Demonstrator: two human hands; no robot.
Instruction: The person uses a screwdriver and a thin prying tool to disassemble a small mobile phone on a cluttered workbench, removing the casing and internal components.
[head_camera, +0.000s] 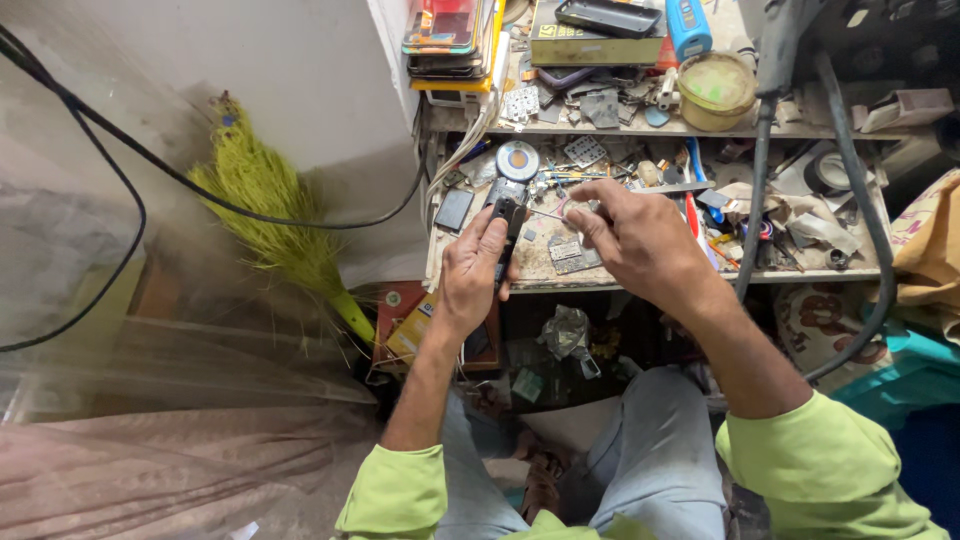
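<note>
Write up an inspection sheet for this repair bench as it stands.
Surface: lower shelf crowded, little bare space.
Job's things: small dark device held upright in left hand; right hand pinches a thin metal tool pointed at it.
Clutter: small metal parts, round disc, round tin, stacked phones, blue gadget.
Fingers: both hands closed on their items.
Cables: black cable over the wall; grey hoses at right.
Surroundings: green broom, plastic sheet.
</note>
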